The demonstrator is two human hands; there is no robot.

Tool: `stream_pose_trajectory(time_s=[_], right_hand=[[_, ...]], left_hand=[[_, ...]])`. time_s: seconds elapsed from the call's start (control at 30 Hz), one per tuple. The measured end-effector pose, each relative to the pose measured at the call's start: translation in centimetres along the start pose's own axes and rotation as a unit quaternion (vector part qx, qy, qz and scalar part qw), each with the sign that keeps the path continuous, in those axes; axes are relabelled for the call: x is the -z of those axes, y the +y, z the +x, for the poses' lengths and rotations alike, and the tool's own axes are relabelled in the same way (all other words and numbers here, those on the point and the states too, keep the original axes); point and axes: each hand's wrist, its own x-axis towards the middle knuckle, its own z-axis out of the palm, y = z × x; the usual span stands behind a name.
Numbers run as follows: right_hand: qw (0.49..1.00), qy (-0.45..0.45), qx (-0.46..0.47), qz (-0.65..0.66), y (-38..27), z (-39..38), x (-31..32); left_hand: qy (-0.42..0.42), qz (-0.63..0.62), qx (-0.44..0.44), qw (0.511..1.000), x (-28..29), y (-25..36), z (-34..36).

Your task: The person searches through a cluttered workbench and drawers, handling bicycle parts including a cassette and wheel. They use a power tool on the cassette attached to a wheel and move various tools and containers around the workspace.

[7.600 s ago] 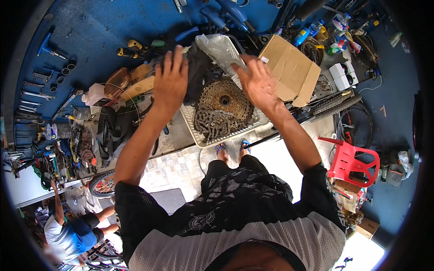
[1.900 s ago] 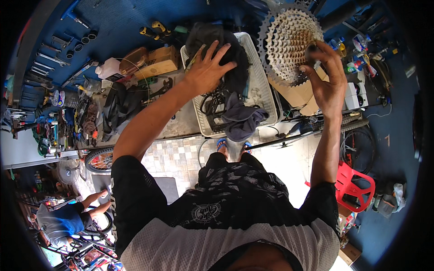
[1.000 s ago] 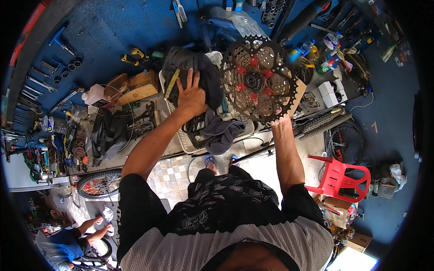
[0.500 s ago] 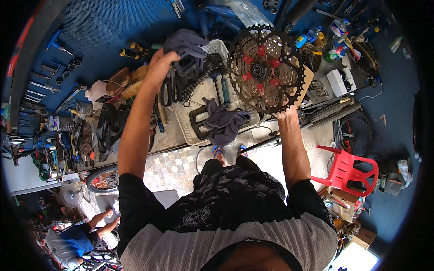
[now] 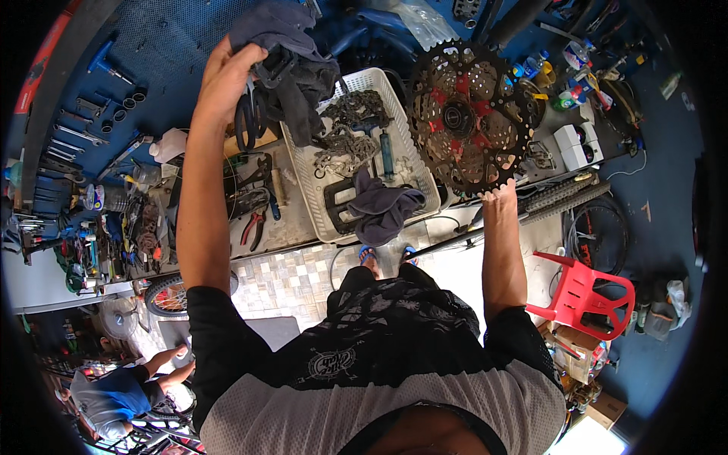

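My left hand (image 5: 227, 80) is closed round a bunched dark grey cloth (image 5: 277, 34), raised over the far left of the workbench. Black loops (image 5: 249, 117) hang just below that hand; I cannot tell what they belong to. A large bicycle cassette (image 5: 459, 117), black toothed rings with red arms, is held up face-on by my right hand (image 5: 498, 191). That hand grips its lower rim, and most of the fingers are hidden behind it. Between my arms stands a white plastic basket (image 5: 305, 182) with bike chains (image 5: 345, 148), a teal tube (image 5: 387, 154) and a second dark rag (image 5: 383, 208) draped at its near side.
Red-handled pliers (image 5: 254, 227) lie left of the basket. Wrenches (image 5: 80, 133) hang on the blue wall at left. Bottles (image 5: 576, 53) and a white box (image 5: 576, 145) stand at right. A red plastic chair (image 5: 591, 296) is on the floor; another person (image 5: 121, 398) works at lower left.
My left hand has carried the cloth up and to the left, uncovering chains in the basket and the pliers. My right hand has shifted the cassette slightly to the right.
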Motion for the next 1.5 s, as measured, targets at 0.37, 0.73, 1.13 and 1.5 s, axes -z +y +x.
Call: stream_pose_trajectory(time_s=[0.37, 0.73, 1.13, 1.5], right_hand=[[1.0, -0.005, -0.006, -0.01, -0.1, -0.3, -0.1], [0.999, 0.0, -0.014, -0.049, 0.3, -1.0, -0.5], [0.91, -0.05, -0.084, -0.403, 3.4, -0.5, -2.2], [0.555, -0.129, -0.007, -0.821, 10.3, 0.2, -4.1]], left_hand=[[-0.045, -0.023, -0.064, 0.997, -0.1, 4.5, -2.2], [-0.098, 0.305, -0.17, 0.932, -6.4, -5.0, -6.8], [-0.181, 0.446, -0.092, 0.871, -7.2, -9.0, -11.5], [0.056, 0.228, -0.036, 0.971, -2.3, -8.6, -19.3]])
